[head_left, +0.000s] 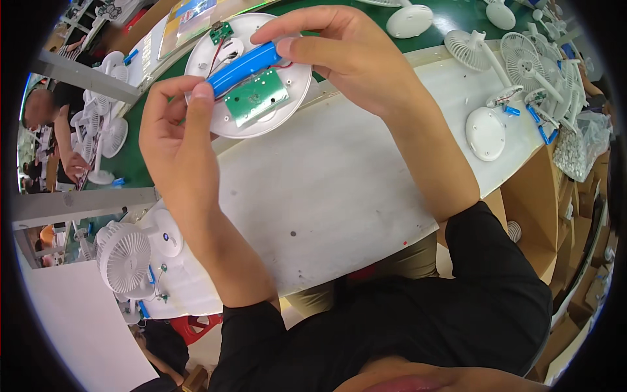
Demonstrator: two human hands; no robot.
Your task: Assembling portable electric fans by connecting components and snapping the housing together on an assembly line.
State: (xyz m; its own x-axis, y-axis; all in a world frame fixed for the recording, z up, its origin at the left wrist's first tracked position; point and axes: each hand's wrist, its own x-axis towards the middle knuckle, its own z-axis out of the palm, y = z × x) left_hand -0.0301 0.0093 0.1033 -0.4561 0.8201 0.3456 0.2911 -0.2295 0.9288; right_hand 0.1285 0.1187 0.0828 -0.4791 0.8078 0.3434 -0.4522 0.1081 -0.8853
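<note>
A long blue cylindrical battery pack [245, 68] spans the space between my hands. My left hand [181, 127] pinches its near left end between thumb and fingers. At the far right end, my right hand [349, 55] grips it with thumb and forefinger. Beneath the pack is a round white fan base [297, 98], its inner side facing up. A green circuit board [257, 98] shows on the base below the battery. A smaller green board [221, 32] with thin wires sits at the base's upper left edge. The pack hides part of the base's middle.
White fans [520, 55] and loose blue batteries [512, 111] crowd the right side, near a round white cover [486, 134]. Another white fan [125, 257] stands at the lower left. A grey metal bar [81, 207] crosses the left. A co-worker's hand [76, 165] is beyond it.
</note>
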